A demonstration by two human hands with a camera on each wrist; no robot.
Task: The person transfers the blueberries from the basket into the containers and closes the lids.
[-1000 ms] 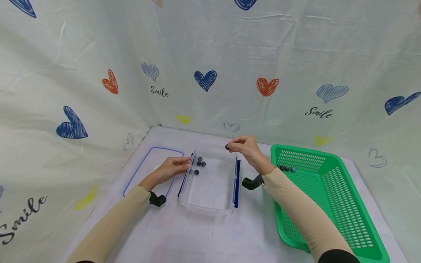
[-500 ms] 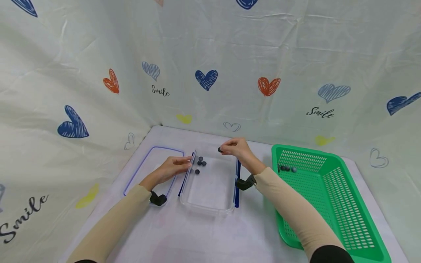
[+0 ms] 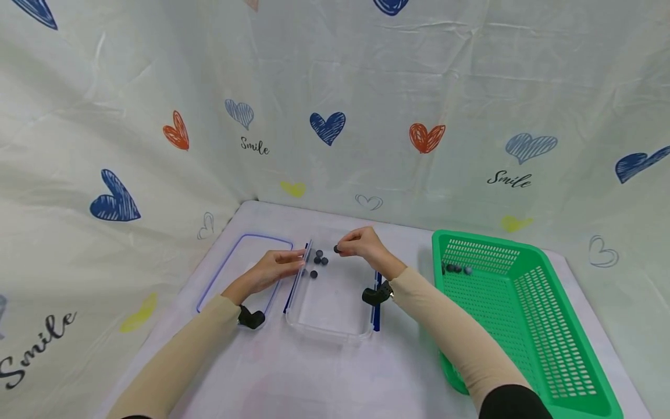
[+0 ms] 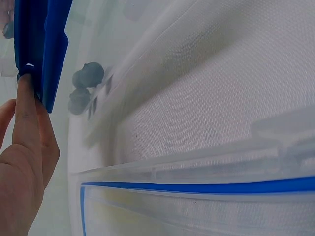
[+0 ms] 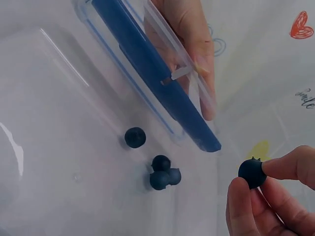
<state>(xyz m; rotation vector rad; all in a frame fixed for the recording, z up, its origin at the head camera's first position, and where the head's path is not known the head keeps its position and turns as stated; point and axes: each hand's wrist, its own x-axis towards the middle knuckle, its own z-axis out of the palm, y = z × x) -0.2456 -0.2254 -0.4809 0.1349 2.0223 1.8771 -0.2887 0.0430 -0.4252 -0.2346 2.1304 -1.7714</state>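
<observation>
The box (image 3: 330, 333) is showing clear, smooth plastic, its walls catching glossy streaks. The clip (image 5: 155, 73) is looking like solid, slightly glossy plastic, and the lid (image 3: 235, 262) is showing see-through plastic too. The berries (image 5: 252, 173) are looking smooth and mostly matt. The basket (image 3: 487, 237) is showing smooth plastic full of holes. The tablecloth (image 4: 197, 98) is showing a rough weave, the sleeves (image 3: 445, 320) are looking like matt cloth, and the wall sheet (image 3: 377, 70) is creasing with a faint sheen.
</observation>
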